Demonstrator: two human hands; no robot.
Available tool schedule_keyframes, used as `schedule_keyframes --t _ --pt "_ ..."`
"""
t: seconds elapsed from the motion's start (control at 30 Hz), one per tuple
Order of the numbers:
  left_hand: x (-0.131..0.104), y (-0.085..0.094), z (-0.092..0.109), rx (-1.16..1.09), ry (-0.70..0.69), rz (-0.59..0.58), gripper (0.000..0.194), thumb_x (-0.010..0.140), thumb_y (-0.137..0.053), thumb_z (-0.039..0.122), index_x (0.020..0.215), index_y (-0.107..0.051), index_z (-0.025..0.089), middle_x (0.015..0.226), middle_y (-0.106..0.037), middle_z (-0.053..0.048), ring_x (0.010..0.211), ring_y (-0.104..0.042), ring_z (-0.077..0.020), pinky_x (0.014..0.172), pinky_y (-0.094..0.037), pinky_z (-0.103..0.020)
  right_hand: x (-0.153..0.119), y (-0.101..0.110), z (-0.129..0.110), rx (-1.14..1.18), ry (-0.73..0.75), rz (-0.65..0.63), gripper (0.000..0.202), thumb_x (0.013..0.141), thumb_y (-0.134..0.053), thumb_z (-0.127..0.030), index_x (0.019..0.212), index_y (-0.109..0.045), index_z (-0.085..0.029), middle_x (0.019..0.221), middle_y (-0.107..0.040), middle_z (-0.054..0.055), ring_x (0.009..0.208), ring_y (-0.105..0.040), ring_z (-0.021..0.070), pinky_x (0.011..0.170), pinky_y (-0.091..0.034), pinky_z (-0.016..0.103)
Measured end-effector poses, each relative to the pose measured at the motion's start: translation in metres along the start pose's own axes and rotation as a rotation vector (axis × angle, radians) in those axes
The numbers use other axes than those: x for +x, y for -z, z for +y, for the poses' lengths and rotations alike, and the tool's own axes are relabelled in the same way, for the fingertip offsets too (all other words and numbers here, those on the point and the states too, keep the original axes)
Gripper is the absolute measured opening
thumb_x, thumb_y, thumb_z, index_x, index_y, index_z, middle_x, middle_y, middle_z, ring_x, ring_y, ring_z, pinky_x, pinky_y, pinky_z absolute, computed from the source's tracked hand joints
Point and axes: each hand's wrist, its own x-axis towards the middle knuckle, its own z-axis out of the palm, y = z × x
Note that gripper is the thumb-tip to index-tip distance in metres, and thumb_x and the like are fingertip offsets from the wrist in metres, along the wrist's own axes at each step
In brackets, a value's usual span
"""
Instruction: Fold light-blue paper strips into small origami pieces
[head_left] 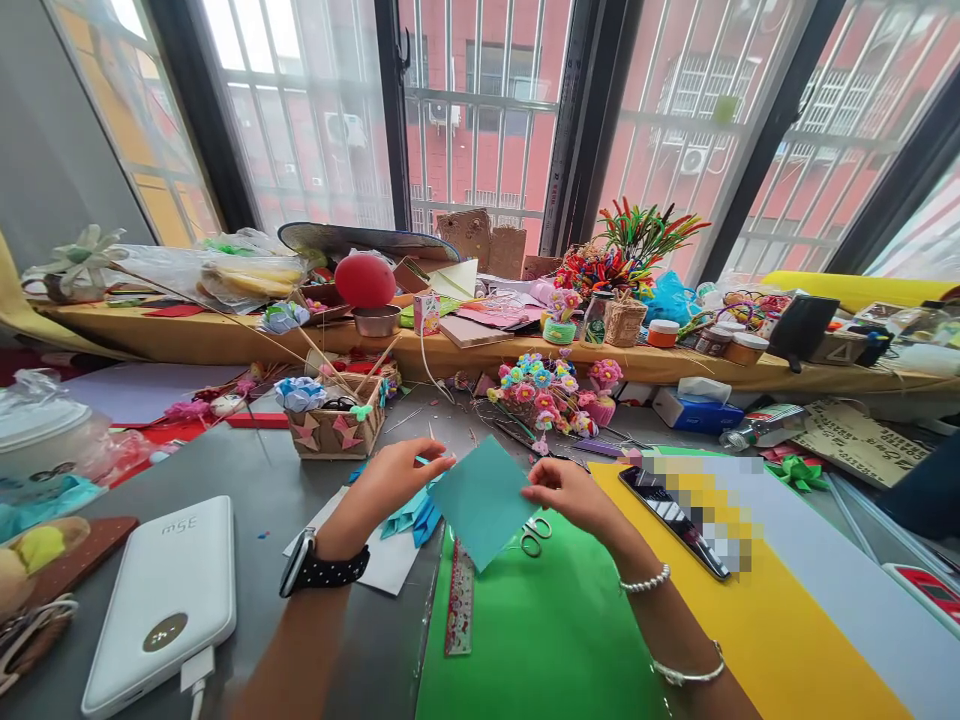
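A square sheet of teal paper (481,503) is held up cornerwise between my two hands, above a green sheet (540,620). My left hand (416,468) pinches its left corner between thumb and fingers. At the opposite corner, my right hand (562,490) grips the paper the same way. Beneath the paper lie a patterned ruler (460,600) and a pair of scissors (534,538), whose blades are mostly hidden. Folded blue paper pieces (416,518) rest on a white sheet (394,572) by my left wrist.
A white power bank (165,600) with a cable lies at left. At right a phone (675,522) lies on a yellow sheet (795,620). Behind stand a cardboard box (337,428) with sticks and a bunch of craft flowers (540,390). A cluttered shelf (480,357) runs below the windows.
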Motion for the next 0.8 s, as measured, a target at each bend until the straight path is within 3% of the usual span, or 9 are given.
schedule_keyframes --t 0.17,0.3,0.4,0.5,0.6,0.73,0.8 --pt "-0.003 0.003 0.010 -0.212 -0.029 0.043 0.052 0.069 -0.050 0.051 0.105 -0.055 0.013 0.097 -0.064 -0.008 0.087 -0.059 -0.0203 0.075 -0.046 -0.029 -0.008 0.018 -0.015 0.230 0.050 0.108 0.025 0.068 -0.057 -0.041 0.067 -0.046 -0.018 0.057 -0.046 -0.005 0.050 -0.045 0.0092 0.050 -0.037 0.022" --pt "-0.009 0.004 0.021 -0.484 -0.016 0.039 0.036 0.065 -0.058 0.045 0.084 -0.060 0.015 0.070 -0.060 -0.001 0.066 -0.059 -0.0160 0.062 -0.050 -0.026 -0.012 0.021 -0.021 0.336 0.069 0.150 0.029 0.069 -0.058 -0.044 0.067 -0.049 -0.017 0.056 -0.046 -0.005 0.051 -0.046 0.0096 0.051 -0.037 0.023" --pt "-0.014 0.005 0.027 -0.487 -0.047 0.031 0.026 0.065 -0.060 0.041 0.069 -0.060 0.016 0.061 -0.057 0.002 0.057 -0.056 -0.0130 0.058 -0.049 -0.024 -0.013 0.020 -0.024 0.378 0.087 0.187 0.029 0.068 -0.060 -0.043 0.064 -0.054 -0.015 0.055 -0.046 -0.004 0.052 -0.044 0.0100 0.051 -0.034 0.022" --pt "-0.017 0.006 0.033 -0.438 -0.044 0.072 0.027 0.064 -0.061 0.043 0.067 -0.060 0.016 0.058 -0.056 0.002 0.056 -0.056 -0.0138 0.057 -0.049 -0.025 -0.013 0.019 -0.025 0.437 0.100 0.240 0.025 0.065 -0.065 -0.040 0.063 -0.058 -0.015 0.055 -0.048 -0.004 0.052 -0.041 0.0096 0.049 -0.032 0.022" --pt "-0.019 0.005 0.040 -0.559 -0.068 0.078 0.036 0.067 -0.057 0.048 0.077 -0.062 0.015 0.066 -0.062 -0.002 0.063 -0.059 -0.0162 0.061 -0.050 -0.027 -0.012 0.016 -0.024 0.552 0.083 0.288 0.025 0.065 -0.065 -0.040 0.063 -0.059 -0.015 0.056 -0.049 -0.003 0.052 -0.041 0.0095 0.049 -0.034 0.022" --pt "-0.023 -0.007 0.052 -0.792 -0.261 -0.235 0.055 0.061 -0.063 0.048 0.104 -0.057 0.016 0.097 -0.065 -0.008 0.086 -0.061 -0.0226 0.074 -0.050 -0.033 -0.009 0.007 -0.023 0.731 0.047 0.327 0.031 0.068 -0.058 -0.046 0.078 -0.060 -0.016 0.072 -0.060 0.002 0.062 -0.052 0.0137 0.055 -0.043 0.025" --pt "-0.024 -0.019 0.059 -0.731 -0.333 -0.226 0.061 0.055 -0.071 0.041 0.110 -0.054 0.018 0.108 -0.062 -0.008 0.096 -0.057 -0.0243 0.081 -0.047 -0.034 -0.008 0.002 -0.024 0.781 0.044 0.339 0.033 0.068 -0.058 -0.047 0.083 -0.060 -0.017 0.081 -0.062 0.004 0.069 -0.055 0.0154 0.059 -0.045 0.026"
